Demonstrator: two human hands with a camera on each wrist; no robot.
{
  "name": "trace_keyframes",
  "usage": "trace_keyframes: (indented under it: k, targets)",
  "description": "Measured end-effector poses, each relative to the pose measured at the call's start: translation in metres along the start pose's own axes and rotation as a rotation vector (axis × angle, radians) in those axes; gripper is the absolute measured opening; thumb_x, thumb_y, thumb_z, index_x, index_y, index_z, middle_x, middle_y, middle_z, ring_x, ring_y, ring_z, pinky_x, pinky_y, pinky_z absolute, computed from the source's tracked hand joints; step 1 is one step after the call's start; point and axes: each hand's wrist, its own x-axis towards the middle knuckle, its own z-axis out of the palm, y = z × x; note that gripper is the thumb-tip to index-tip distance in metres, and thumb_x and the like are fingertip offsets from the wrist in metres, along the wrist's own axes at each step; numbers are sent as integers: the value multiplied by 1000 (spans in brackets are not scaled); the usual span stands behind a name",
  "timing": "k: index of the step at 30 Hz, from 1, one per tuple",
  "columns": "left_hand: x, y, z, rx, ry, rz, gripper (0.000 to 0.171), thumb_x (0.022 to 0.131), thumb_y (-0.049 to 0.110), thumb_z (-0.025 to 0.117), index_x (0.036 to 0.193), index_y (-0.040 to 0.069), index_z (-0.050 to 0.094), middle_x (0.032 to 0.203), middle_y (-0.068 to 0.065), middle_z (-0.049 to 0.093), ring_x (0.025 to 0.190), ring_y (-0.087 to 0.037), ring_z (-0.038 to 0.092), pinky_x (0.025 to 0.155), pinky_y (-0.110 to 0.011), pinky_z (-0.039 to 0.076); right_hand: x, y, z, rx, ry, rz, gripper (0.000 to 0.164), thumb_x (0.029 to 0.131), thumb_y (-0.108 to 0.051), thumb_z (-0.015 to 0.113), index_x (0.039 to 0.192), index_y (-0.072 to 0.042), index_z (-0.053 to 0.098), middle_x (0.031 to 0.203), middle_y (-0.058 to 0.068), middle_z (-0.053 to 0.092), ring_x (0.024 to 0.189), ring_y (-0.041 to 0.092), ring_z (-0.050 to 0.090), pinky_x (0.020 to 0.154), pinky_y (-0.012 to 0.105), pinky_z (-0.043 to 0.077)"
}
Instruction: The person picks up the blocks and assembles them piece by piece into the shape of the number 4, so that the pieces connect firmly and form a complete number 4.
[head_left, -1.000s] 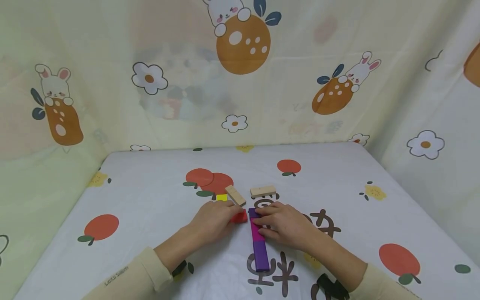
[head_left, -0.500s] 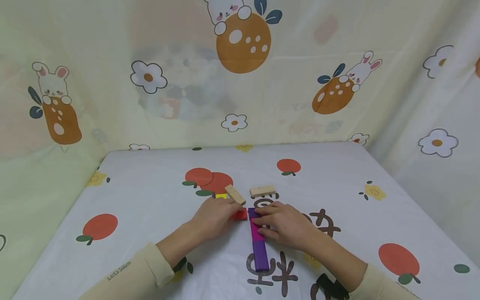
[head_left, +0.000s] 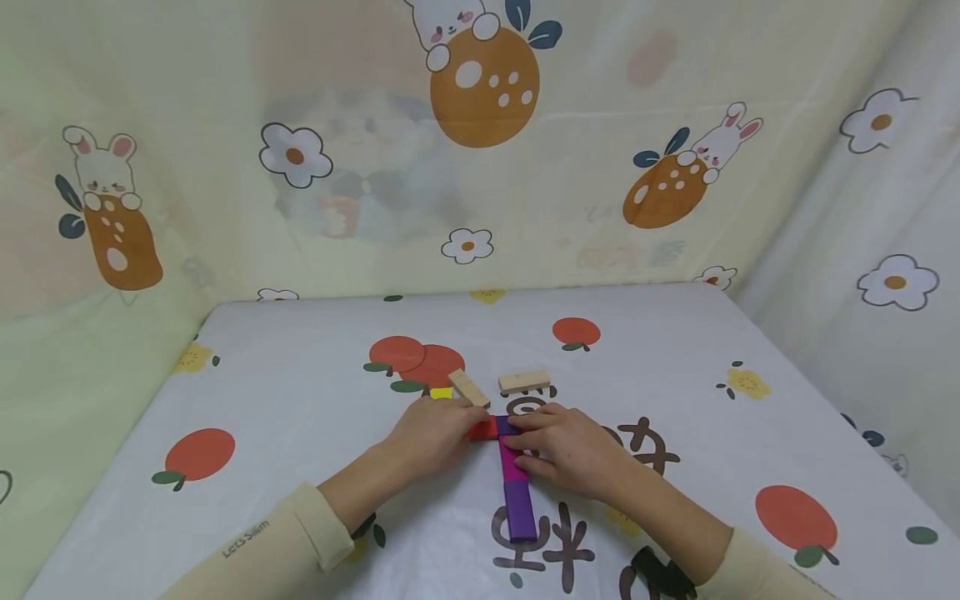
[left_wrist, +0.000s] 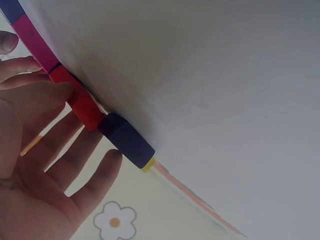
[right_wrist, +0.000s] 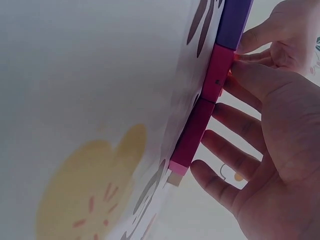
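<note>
Gap closed: the left hand (head_left: 433,435), pinching a red rectangular block (head_left: 486,429), now butts it against a dark-purple block (head_left: 506,425) on the worktop (head_left: 300,383) — apparently forming a corner — which the right hand (head_left: 573,450) braces, fingers loose.

Running front to back over the tablecloth (head_left: 300,392) in a block row (head_left: 520,510). Meeting the row's far end from the left with a crosswise block (head_left: 483,430). Touching it from the left with the left hand (head_left: 429,435), the row from the right with the right hand (head_left: 576,454). Backing the crosswise block with a slanting block (head_left: 468,389), the row with a far block (head_left: 524,382), all with a curtain (head_left: 375,267).
</note>
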Motion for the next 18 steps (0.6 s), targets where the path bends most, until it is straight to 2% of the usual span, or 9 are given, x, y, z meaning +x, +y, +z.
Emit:
trace_keyframes:
  k: [18]
  targets:
    - [3, 3, 1, 68, -11, 8, 36, 92, 19, 78, 128, 20, 73, 109, 0, 79, 97, -16, 76, 83, -33, 62, 0, 0, -2, 10, -4, 5, 31, 94, -28, 75, 123, -17, 78, 135, 7, 70, 126, 30, 64, 102, 49, 55]
